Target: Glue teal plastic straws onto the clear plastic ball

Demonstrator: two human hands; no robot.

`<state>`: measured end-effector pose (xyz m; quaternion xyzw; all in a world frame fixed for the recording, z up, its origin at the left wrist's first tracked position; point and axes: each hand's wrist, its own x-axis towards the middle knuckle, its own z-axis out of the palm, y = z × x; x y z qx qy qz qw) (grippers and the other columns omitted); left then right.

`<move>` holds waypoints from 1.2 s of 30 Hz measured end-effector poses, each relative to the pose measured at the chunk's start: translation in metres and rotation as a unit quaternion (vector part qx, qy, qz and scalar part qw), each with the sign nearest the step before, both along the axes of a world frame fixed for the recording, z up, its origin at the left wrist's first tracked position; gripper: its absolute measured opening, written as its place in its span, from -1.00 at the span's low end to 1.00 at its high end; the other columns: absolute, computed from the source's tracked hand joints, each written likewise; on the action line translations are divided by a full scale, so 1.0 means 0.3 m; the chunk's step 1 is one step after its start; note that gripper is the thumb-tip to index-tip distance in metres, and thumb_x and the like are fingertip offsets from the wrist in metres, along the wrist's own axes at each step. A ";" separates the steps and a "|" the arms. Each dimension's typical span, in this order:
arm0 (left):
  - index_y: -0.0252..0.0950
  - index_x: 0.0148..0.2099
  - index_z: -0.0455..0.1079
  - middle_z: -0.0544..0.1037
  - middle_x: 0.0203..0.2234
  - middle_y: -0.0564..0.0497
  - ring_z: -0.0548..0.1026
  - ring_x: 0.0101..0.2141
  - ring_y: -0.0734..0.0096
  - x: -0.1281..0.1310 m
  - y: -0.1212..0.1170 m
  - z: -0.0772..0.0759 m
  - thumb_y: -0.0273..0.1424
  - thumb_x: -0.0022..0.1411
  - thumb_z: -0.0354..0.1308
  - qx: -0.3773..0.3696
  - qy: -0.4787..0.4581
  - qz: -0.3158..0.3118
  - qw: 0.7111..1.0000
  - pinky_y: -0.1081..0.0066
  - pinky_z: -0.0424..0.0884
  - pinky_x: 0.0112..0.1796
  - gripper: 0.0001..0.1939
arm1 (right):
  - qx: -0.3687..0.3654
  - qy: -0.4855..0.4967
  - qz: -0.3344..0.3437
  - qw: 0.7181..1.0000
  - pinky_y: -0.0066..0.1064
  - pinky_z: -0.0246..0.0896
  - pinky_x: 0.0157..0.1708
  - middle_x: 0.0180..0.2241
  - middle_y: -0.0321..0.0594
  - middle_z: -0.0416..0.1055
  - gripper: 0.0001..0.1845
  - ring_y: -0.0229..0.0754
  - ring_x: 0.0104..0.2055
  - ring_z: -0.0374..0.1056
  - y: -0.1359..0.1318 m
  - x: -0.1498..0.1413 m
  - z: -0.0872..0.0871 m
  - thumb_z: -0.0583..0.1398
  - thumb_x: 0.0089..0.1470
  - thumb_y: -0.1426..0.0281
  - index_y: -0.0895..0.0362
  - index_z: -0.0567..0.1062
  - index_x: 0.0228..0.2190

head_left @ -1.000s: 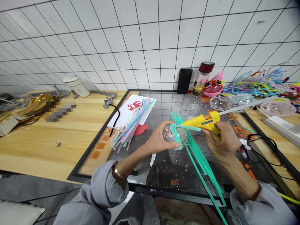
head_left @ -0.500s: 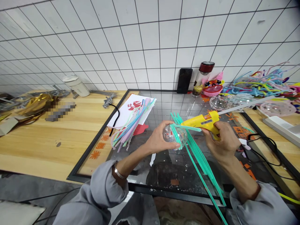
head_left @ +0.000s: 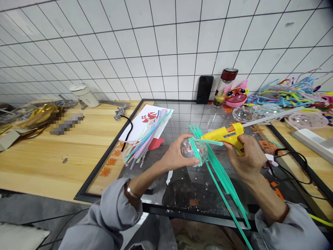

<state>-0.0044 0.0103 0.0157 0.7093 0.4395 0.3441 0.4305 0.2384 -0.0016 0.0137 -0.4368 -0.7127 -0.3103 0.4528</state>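
Observation:
My left hand (head_left: 175, 154) is closed around a clear plastic ball (head_left: 186, 149), thumb below and fingers above. A teal pipe cleaner (head_left: 195, 150) runs across the ball, and its free end sticks out to the right. In my right hand (head_left: 248, 156) is a yellow hot glue gun (head_left: 221, 134), with a long glue stick (head_left: 273, 116) coming out of its back. The nozzle points left at the ball's upper right, close to the pipe cleaner; whether it touches cannot be made out. Beneath, a bundle of teal pipe cleaners (head_left: 226, 180) lies slanting across the glass-topped panel.
Left of the ball, pastel pipe cleaners (head_left: 148, 139) lie on white paper (head_left: 139, 118). A black phone (head_left: 204, 90) and a glass bottle (head_left: 221, 92) stand by the tiled wall. At right are a colourful pipe-cleaner heap (head_left: 283, 93), a white power strip (head_left: 314, 144) and black cable (head_left: 304, 166).

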 end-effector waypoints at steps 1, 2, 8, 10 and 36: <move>-0.22 0.12 0.23 0.46 -0.04 -0.04 0.46 -0.09 0.20 0.000 0.000 0.000 -0.31 -0.15 0.43 -0.001 -0.001 0.000 1.000 0.22 0.38 -0.03 -0.24 | 0.000 -0.002 0.002 1.000 -0.36 0.23 -0.45 -0.41 -0.20 0.44 -0.77 -0.15 -0.38 0.41 0.000 0.001 -0.001 0.26 0.12 0.34 0.09 0.34 -0.22; -0.23 0.12 0.23 0.46 -0.03 -0.05 0.46 -0.08 0.18 0.000 0.000 0.000 -0.31 -0.15 0.43 -0.001 -0.002 -0.001 1.000 0.21 0.38 -0.02 -0.24 | -0.001 -0.004 0.003 1.000 -0.36 0.23 -0.44 -0.41 -0.20 0.44 -0.77 -0.15 -0.37 0.41 0.000 0.001 -0.003 0.26 0.12 0.34 0.09 0.34 -0.21; -0.25 0.11 0.23 0.46 -0.03 -0.06 0.46 -0.08 0.18 -0.001 0.002 -0.002 -0.32 -0.15 0.42 -0.001 -0.007 -0.003 1.000 0.18 0.37 0.00 -0.23 | -0.065 0.068 -0.052 0.994 -0.35 0.23 -0.40 -0.40 -0.17 0.44 -0.74 -0.13 -0.36 0.40 0.005 0.010 -0.020 0.24 0.12 0.23 0.11 0.37 -0.24; -0.25 0.11 0.23 0.45 -0.04 -0.06 0.46 -0.08 0.18 -0.001 0.004 -0.002 -0.31 -0.15 0.42 -0.003 -0.008 -0.005 1.000 0.18 0.37 0.00 -0.23 | -0.120 0.111 -0.087 0.983 -0.33 0.22 -0.38 -0.39 -0.15 0.44 -0.69 -0.11 -0.36 0.38 0.016 0.022 -0.029 0.21 0.11 0.14 0.12 0.40 -0.25; -0.20 0.14 0.24 0.36 0.15 -0.13 0.35 0.15 0.02 -0.005 0.016 -0.010 -0.30 -0.12 0.43 0.036 -0.005 -0.003 0.999 0.05 0.25 0.17 -0.24 | -0.263 0.105 0.067 0.957 -0.16 0.30 -0.16 -0.14 -0.02 0.45 -0.51 -0.01 -0.12 0.40 0.035 -0.014 -0.001 0.13 0.18 0.18 0.17 0.38 0.07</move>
